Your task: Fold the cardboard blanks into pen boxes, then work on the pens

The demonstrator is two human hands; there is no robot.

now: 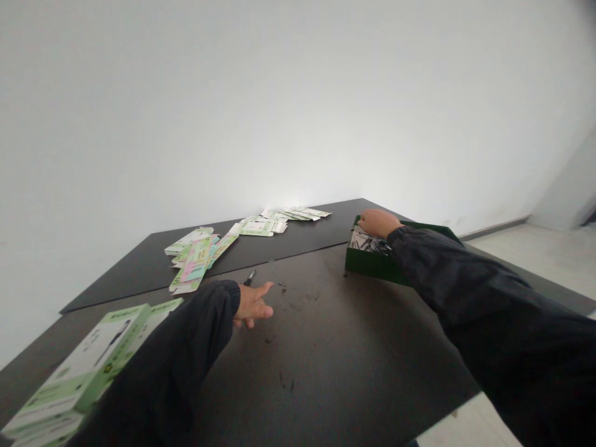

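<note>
My left hand [254, 304] hovers low over the near table, thumb and fingers apart. Just behind it a black pen [250, 277] shows in part; the hand hides its lower end, and I see no grip on it. At the right, my right hand [378, 222] reaches over the far left corner of a green open box [375, 262]. Its fingers are curled downward and closed, but the fingertips and whatever they hold are hidden. Many slim dark and grey pen-like pieces [370, 242] lie in the box below that hand.
White-and-green cartons [77, 372] are stacked at the near left, partly behind my left sleeve. Flat green, pink and white cartons [198, 261] lie at the far left. More flattened ones [261, 225] spread along the wall. A seam crosses the dark table [326, 347], which bears small dark marks.
</note>
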